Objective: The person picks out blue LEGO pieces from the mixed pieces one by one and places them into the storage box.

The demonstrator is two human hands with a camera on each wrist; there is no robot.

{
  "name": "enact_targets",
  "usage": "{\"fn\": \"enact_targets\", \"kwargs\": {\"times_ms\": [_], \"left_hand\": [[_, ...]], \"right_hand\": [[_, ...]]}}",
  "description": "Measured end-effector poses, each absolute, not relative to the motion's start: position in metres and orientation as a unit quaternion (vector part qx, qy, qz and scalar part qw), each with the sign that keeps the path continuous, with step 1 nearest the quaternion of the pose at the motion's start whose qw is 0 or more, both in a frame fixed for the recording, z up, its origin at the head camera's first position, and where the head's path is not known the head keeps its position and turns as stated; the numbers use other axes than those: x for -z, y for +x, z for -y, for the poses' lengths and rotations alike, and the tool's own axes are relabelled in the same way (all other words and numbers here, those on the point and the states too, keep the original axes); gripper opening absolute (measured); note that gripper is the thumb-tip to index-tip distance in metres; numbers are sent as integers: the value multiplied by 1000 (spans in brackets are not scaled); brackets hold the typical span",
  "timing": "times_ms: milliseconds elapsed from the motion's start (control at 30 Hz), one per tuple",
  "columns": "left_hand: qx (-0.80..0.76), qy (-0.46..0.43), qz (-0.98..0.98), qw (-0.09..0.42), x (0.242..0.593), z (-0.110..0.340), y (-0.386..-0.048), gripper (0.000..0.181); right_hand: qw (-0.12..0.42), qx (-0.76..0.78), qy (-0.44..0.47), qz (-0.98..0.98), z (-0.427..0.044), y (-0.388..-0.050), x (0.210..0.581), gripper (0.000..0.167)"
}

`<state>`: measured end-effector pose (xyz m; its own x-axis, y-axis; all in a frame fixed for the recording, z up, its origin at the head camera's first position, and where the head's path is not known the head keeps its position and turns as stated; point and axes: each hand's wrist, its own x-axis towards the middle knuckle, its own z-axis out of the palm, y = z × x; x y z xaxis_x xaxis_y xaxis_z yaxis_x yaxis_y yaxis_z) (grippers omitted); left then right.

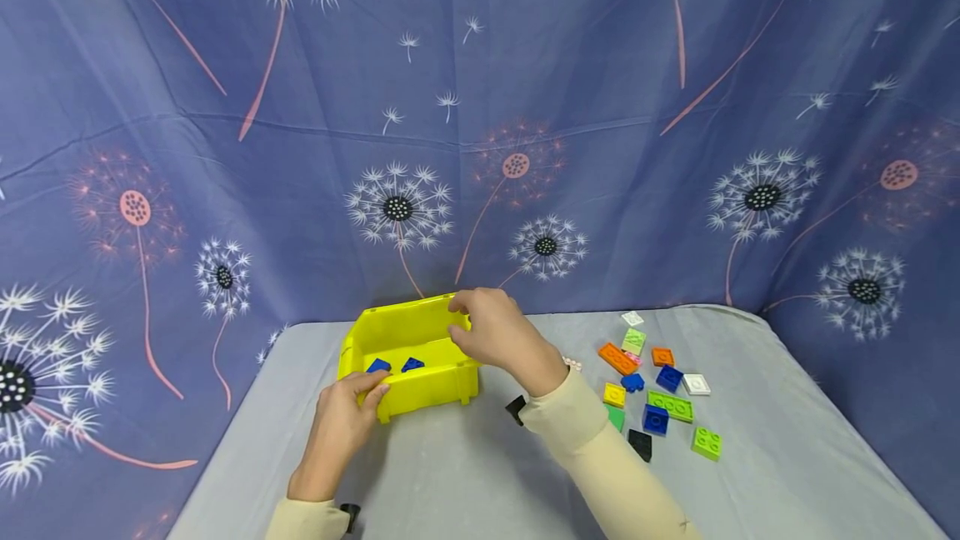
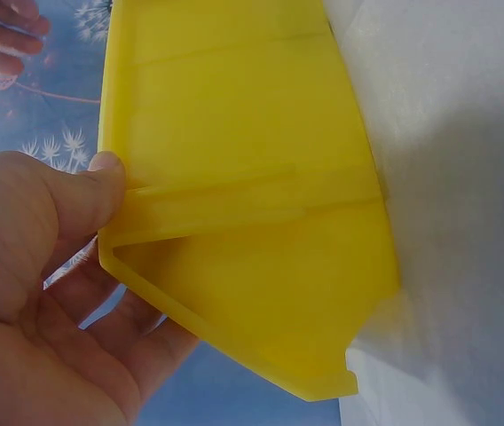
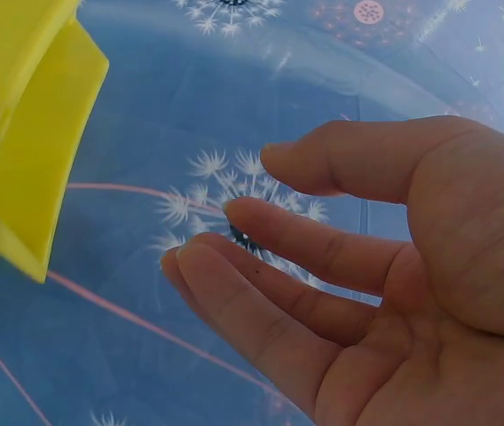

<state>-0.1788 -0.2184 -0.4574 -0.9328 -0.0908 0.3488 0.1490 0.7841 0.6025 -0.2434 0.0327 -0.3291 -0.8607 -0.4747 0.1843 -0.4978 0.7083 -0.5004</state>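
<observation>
A yellow plastic bin (image 1: pixel 427 390) stands on the grey-covered table, with two blue building bricks (image 1: pixel 412 364) on its floor. At the bin's near left corner my left hand (image 1: pixel 341 427) pinches the rim between thumb and fingers. The left wrist view shows the thumb (image 2: pixel 101 191) on one side of the yellow wall and the fingers behind it. Over the bin's right end hovers my right hand (image 1: pixel 495 332). In the right wrist view its fingers (image 3: pixel 279 333) are loosely bent, apart from the bin, and nothing lies between them and the thumb.
Loose bricks lie scattered on the right of the table, among them an orange brick (image 1: pixel 618 359), a lime brick (image 1: pixel 707 442), a blue brick (image 1: pixel 656 419) and a black brick (image 1: pixel 640 444). A dandelion-patterned curtain (image 1: pixel 637 148) hangs behind and at both sides.
</observation>
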Motion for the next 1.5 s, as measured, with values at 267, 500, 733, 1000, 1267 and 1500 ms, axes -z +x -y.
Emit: {"fn": "enact_targets", "kwargs": {"times_ms": [267,500,733,1000,1267,1500], "left_hand": [[331,-9,928,173,457,219,-179,24],[332,-9,927,172,456,218,-179,25],[333,-15,926,178,456,218,-179,25],[334,-12,927,171,455,217,-177,25],[331,-16,927,173,456,217,-179,25],[329,-14,929,169,456,219,-179,25]], "right_hand": [[34,-285,241,927,-52,-241,331,32],[41,-286,214,933,-71,-238,334,28],[44,-279,190,940,-94,-234,341,30],[51,-273,183,943,-121,-233,359,29],[47,-261,157,951,-149,-230,372,31],[58,-239,145,958,-168,-224,375,29]]}}
